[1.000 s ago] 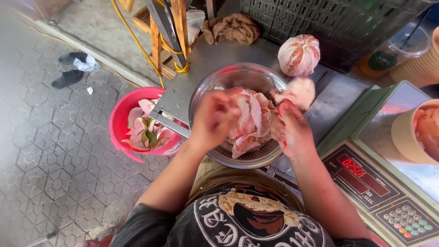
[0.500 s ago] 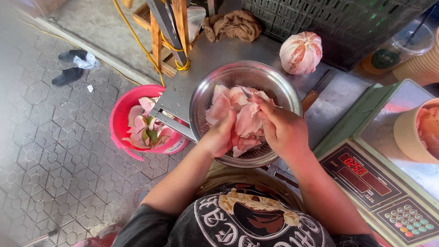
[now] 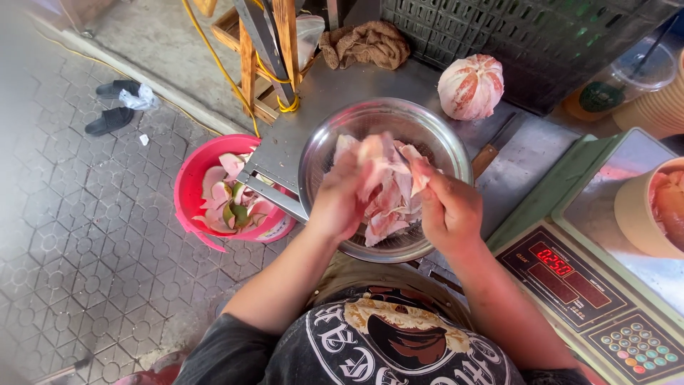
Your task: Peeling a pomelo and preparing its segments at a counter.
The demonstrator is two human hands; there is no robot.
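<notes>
A round steel bowl (image 3: 335, 132) sits on a metal table and holds several pale pink peeled fruit segments (image 3: 388, 217). Both my hands are over the bowl. My left hand (image 3: 340, 203) and my right hand (image 3: 447, 207) together grip one pink fruit segment (image 3: 381, 160) lifted above the pile, fingers closed on it from both sides. A peeled whole fruit (image 3: 470, 87) with pink flesh and white pith rests on the table behind the bowl.
A pink bucket (image 3: 187, 187) of peel scraps stands on the paved floor at the left. A knife (image 3: 491, 150) lies right of the bowl. A digital scale (image 3: 591, 285) carries a paper cup (image 3: 638, 214) of fruit. A dark crate (image 3: 541, 36), a cloth (image 3: 365, 41) and sandals (image 3: 110, 107) lie beyond.
My hands pressed down into the pile half a second ago; now both have come up together holding one segment above the bowl.
</notes>
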